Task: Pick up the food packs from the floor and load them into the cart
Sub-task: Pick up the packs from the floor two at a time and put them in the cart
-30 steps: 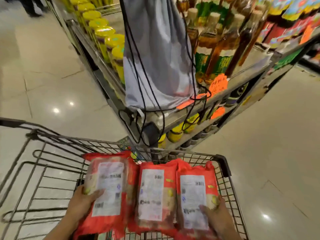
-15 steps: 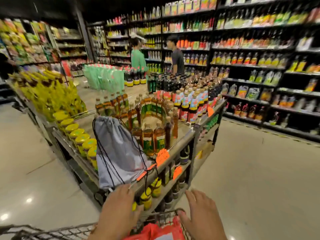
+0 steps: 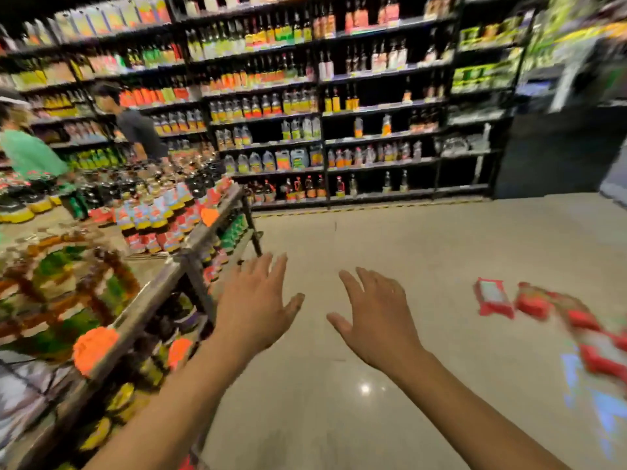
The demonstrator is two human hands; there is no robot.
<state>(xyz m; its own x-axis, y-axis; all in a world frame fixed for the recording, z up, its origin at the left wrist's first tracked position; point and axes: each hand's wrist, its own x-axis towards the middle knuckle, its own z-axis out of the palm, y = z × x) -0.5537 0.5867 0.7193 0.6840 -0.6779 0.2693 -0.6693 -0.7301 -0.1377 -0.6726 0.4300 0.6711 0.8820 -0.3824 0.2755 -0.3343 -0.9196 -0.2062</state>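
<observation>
Several red food packs lie on the pale tiled floor at the right. One flat pack (image 3: 493, 297) is sharp; the others (image 3: 576, 320) trail off blurred toward the right edge. My left hand (image 3: 258, 307) and my right hand (image 3: 376, 310) hover in the middle of the view, palms down, fingers spread, holding nothing. Both are well left of the packs. The cart is out of view.
A metal display stand (image 3: 190, 262) full of bottles and jars fills the left, close to my left arm. Tall shelves of bottles (image 3: 305, 130) line the back. Two people (image 3: 135, 127) stand far left behind the stand. Bare floor (image 3: 373, 239) stretches ahead.
My hands let go of the red packs in the cart and lifted off it. The view swung up and to the right, so the cart left view and packs on the floor appeared.
</observation>
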